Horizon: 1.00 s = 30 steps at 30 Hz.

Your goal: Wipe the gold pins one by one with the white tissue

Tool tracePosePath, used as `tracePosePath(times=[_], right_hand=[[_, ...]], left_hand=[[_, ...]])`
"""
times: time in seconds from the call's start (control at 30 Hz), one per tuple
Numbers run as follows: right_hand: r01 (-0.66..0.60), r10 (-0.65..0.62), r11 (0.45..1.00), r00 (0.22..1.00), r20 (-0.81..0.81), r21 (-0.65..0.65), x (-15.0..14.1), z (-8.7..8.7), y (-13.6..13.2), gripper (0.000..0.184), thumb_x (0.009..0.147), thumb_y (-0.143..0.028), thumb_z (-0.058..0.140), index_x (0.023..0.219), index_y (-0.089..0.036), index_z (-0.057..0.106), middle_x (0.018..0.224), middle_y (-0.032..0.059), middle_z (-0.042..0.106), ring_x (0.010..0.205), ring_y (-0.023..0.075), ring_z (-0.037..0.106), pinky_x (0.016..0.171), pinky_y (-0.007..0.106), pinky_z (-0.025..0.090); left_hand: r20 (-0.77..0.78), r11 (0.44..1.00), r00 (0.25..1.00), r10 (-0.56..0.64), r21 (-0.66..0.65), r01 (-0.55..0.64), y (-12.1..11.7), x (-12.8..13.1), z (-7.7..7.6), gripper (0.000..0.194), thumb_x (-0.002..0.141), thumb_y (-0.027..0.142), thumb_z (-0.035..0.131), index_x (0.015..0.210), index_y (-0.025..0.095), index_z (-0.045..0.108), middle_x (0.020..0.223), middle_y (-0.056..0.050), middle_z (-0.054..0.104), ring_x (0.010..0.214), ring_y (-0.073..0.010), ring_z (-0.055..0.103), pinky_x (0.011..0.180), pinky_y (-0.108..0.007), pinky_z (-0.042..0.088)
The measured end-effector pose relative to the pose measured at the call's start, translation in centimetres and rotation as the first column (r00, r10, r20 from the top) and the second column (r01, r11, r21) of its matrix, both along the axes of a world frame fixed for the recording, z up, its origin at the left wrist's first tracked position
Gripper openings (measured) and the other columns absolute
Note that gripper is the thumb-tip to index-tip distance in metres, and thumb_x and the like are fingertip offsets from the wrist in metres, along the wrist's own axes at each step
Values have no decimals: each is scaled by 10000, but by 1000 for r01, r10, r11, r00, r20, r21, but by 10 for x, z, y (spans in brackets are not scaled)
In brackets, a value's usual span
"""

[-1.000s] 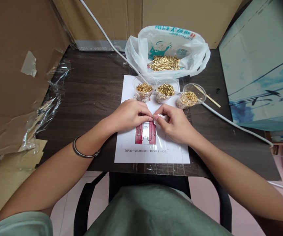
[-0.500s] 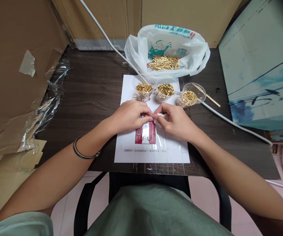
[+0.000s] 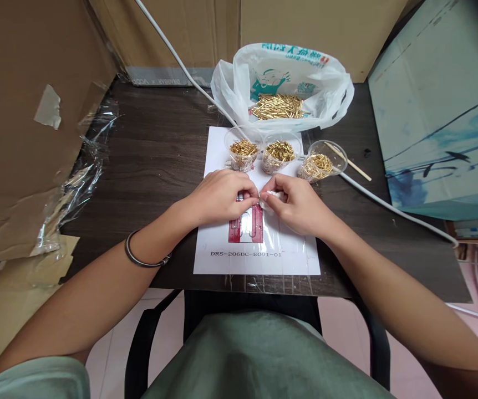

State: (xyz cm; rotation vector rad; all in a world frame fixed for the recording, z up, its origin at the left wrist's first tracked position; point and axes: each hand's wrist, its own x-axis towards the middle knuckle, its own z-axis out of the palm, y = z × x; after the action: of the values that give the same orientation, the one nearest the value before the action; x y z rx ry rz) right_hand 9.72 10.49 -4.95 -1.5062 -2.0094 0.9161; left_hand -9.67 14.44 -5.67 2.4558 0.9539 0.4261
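Note:
Over a taped white sheet [image 3: 214,263], my two hands meet fingertip to fingertip. A thumb-and-finger pinch closes my left hand [image 3: 228,194]; what lies in it is too small to make out. My right hand [image 3: 299,205] is closed around a crumpled white tissue [image 3: 273,200], part of it hidden by the fingers. Below the left fingertips, a red and white printed picture [image 3: 245,228] is partly covered. Just beyond my hands stand a left clear cup [image 3: 243,149], a middle clear cup [image 3: 280,152] and a tilted right clear cup [image 3: 320,163], all holding small gold-coloured metal pins.
Behind the cups, an open white plastic bag [image 3: 326,105] holds more gold-coloured metal pins [image 3: 278,106]. A thin wooden stick [image 3: 357,169] lies by the right cup. A white cable [image 3: 392,209] crosses the dark table [image 3: 151,149]. Cardboard [image 3: 35,50] stands at the left, a painted panel [image 3: 438,127] at the right.
Both hands stay nearly in place, with only slight shifts of the fingers at the fingertips. The cups, the bag and the sheet have not moved.

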Motion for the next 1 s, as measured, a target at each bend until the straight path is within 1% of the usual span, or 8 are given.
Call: tracePosePath(times=[0.1, 0.2, 0.33, 0.5, 0.67, 1.0], right_hand=[[4, -4, 1000, 1000, 5, 26, -1, -1, 0, 99, 848, -222, 556, 820, -154, 622, 751, 20, 636, 600, 111, 457, 615, 288, 347], [8, -8, 1000, 1000, 5, 27, -1, -1, -1, 96, 848, -216, 551, 825, -156, 622, 734, 16, 633, 600, 112, 465, 608, 286, 346], [28, -28, 999, 1000, -4, 20, -1, -2, -2, 96, 849, -225, 557, 821, -159, 622, 692, 1, 604, 576, 104, 443, 589, 280, 334], [32, -31, 999, 999, -16, 38, -2, -4, -5, 91, 846, -220, 558, 808, -158, 612, 663, -11, 566, 566, 97, 419, 588, 274, 325], [46, -44, 997, 999, -29, 59, -3, -5, -6, 83, 841, -215, 558, 798, -158, 600, 644, -20, 539, 561, 96, 399, 592, 270, 318], [47, -45, 998, 998, -54, 47, -2, -5, -7, 105, 845, -249, 568, 804, -166, 616, 663, -5, 575, 570, 111, 406, 595, 272, 323]], left_hand=[[-18, 1000, 1000, 8, 6, -7, -1, 0, 1, 168, 847, 270, 586, 861, 177, 725, 837, -18, 706, 745, -159, 598, 683, -293, 405], [-43, 1000, 999, -1, 4, 1, -1, 1, 3, 174, 850, 265, 570, 855, 175, 719, 825, -19, 699, 733, -159, 590, 672, -293, 398], [-48, 1000, 999, 2, 7, -2, -1, 1, 3, 171, 846, 261, 566, 861, 173, 711, 829, -21, 697, 745, -164, 595, 675, -294, 397], [-35, 1000, 999, 5, 17, -4, -1, 1, 0, 155, 836, 258, 579, 855, 172, 707, 832, -16, 701, 744, -167, 599, 671, -297, 390], [-29, 1000, 1000, -8, 18, 8, -1, 0, 1, 157, 842, 253, 573, 861, 171, 705, 838, -14, 703, 744, -161, 599, 667, -292, 388], [-16, 1000, 1000, -22, -5, 22, 0, -2, 2, 141, 845, 257, 598, 866, 165, 703, 845, -18, 712, 746, -155, 609, 669, -282, 396]])
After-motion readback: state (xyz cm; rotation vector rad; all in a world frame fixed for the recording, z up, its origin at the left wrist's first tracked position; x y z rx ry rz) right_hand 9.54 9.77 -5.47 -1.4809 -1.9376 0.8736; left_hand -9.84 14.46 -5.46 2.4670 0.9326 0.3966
